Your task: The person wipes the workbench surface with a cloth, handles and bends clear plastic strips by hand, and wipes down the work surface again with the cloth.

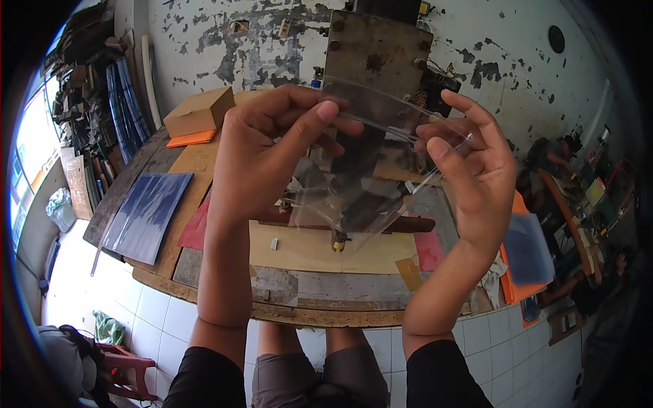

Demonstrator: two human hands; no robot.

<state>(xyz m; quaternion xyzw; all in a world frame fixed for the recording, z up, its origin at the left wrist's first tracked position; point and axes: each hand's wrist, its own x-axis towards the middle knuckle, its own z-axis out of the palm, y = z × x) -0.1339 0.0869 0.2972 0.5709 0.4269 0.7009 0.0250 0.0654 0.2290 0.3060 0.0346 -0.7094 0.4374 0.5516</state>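
A clear, thin plastic sleeve (371,146) is held up in front of me, above the workbench. It is see-through, with bright folded edges, and its lower part hangs down at a slant. My left hand (272,139) pinches its upper left edge between thumb and fingers. At its right side, my right hand (476,156) grips the edge with the thumb and lower fingers, while the index finger points up. Behind the sleeve stands a metal press (376,54), with a dark red bar (401,224) low over a cream board (306,257).
To the left lie a stack of blue-tinted plastic sheets (151,214) and a cardboard box (198,112) on orange sheets (191,139). More clear bluish sheets (529,251) rest on orange ones at right. Another person (559,155) sits at a far right table. A red stool (129,367) stands lower left.
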